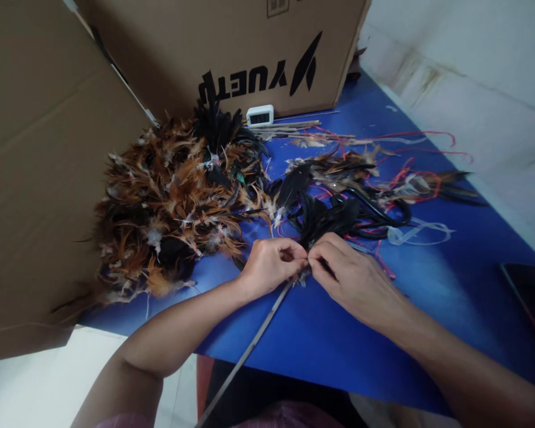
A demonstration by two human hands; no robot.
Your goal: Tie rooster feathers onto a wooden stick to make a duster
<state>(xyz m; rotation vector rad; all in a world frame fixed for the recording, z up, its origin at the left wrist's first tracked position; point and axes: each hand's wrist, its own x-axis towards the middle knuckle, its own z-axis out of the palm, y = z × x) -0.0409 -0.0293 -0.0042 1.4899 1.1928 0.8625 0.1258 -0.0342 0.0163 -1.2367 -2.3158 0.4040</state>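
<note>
My left hand (274,266) and my right hand (345,273) meet over the blue table, fingertips pinched together at the base of a bunch of black feathers (327,223). A thin stick (252,345) runs from beneath my fingers down toward my lap. Both hands are closed at the spot where the feathers meet the stick; any tie or string between the fingertips is too small to make out. Just behind the hands lie black-handled scissors (374,208), partly covered by feathers.
Left of my hands is a big heap of brown and black feather bunches (173,202). Cardboard (249,35) walls the back and left. A small white digital display (260,116), thin sticks (294,128), loose feathers (339,169) and red strings (428,134) lie behind. A dark flat object (528,297) sits right.
</note>
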